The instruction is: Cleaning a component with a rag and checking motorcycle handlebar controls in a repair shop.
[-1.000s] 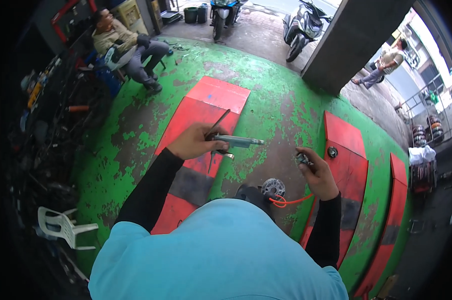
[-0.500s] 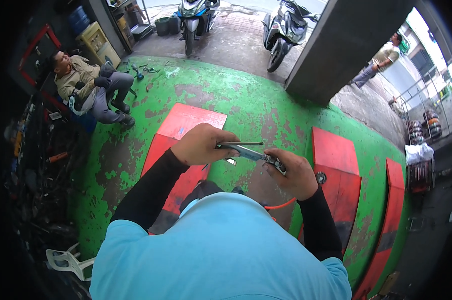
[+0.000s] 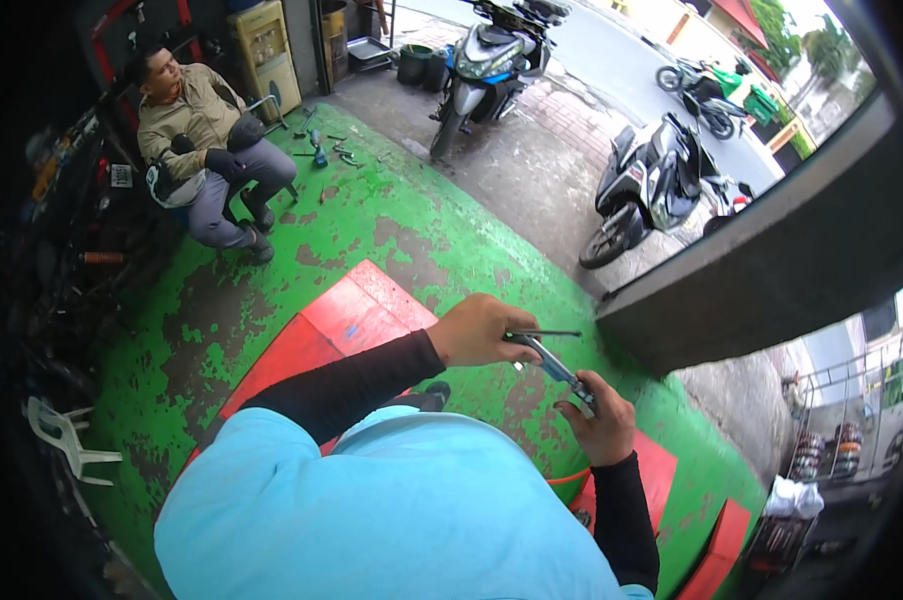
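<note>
My left hand (image 3: 481, 328) grips a grey metal cylindrical tool (image 3: 553, 365) together with a thin dark rod (image 3: 561, 333) that sticks out to the right. My right hand (image 3: 603, 420) is closed on a small metal fitting (image 3: 583, 393) at the lower right end of the tool; whether it is joined to the tool is too small to tell. Below them, a red ramp (image 3: 321, 330) and an orange hose (image 3: 569, 480) are partly hidden by my body.
A person (image 3: 196, 135) sits at the upper left near loose tools (image 3: 319, 150). Parked scooters (image 3: 481, 70) stand outside the doorway, a dark pillar (image 3: 761, 290) at the right. A white plastic chair (image 3: 66, 435) is at the left, more red ramp sections (image 3: 721, 540) at the lower right.
My hands have come together, the right one bringing its fitting to the tool's end. The whole view has turned rightward, showing more street and scooters, and my hands sit further right in it.
</note>
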Motion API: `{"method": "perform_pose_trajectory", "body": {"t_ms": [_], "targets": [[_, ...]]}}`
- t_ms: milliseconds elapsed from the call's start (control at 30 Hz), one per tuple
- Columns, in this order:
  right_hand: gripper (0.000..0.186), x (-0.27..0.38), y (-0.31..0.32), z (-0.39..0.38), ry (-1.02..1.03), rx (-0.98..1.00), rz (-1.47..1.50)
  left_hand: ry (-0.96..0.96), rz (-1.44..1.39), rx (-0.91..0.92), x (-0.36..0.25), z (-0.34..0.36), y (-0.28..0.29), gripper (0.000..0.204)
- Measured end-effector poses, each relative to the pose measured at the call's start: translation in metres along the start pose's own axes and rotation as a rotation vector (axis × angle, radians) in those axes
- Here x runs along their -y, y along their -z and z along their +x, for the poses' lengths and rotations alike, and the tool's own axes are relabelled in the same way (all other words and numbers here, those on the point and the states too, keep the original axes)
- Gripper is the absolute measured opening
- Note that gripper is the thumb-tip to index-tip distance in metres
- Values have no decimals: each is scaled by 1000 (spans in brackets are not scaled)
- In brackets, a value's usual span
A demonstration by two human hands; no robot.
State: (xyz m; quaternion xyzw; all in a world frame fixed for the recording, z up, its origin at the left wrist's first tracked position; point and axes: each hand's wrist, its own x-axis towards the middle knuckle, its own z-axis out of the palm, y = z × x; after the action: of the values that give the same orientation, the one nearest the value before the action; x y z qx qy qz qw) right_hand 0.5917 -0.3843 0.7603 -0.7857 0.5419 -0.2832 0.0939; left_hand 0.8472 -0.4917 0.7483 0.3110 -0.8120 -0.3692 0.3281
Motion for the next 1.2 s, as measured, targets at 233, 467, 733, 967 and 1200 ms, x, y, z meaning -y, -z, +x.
{"method": "perform_pose_trajectory", "body": {"t_ms": [233,467,733,967,1200], "targets": [[23,-85,18,128,2,9,-9,-173,30,-37,63,144,31,25],[20,-190,3,255,53,152,34,-367,398,28,130,290,79,35],[15,-252,-26,451,186,265,30,-166,516,-42,217,380,137,34],[19,-251,-81,601,336,472,-40,-35,627,-67,296,413,221,36],[41,-226,-180,755,15,910,416,-179,589,-198,403,433,310,25]]}}
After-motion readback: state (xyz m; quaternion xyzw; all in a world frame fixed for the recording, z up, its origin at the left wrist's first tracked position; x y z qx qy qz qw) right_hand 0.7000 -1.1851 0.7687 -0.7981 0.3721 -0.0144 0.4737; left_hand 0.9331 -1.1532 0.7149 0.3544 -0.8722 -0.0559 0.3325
